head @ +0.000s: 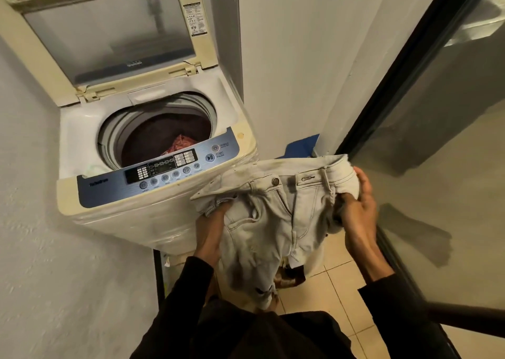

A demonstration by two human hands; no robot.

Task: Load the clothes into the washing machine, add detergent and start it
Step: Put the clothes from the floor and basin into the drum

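Nearest the camera, the left hand [211, 220] and right hand [355, 205] each grasp the waistband of pale jeans [269, 222], fingers curled into the cloth, legs hanging toward the tiled floor [336, 290]. A sound lift would gather the legs first, then carry the bundle up over the control panel [161, 171] without brushing its buttons. Beyond it the drum [161, 134] stands open, already holding dark and red clothes [181, 142], with room on top. Farthest, the raised lid [109, 36] leans back; walls close both sides, so the approach looks tight.
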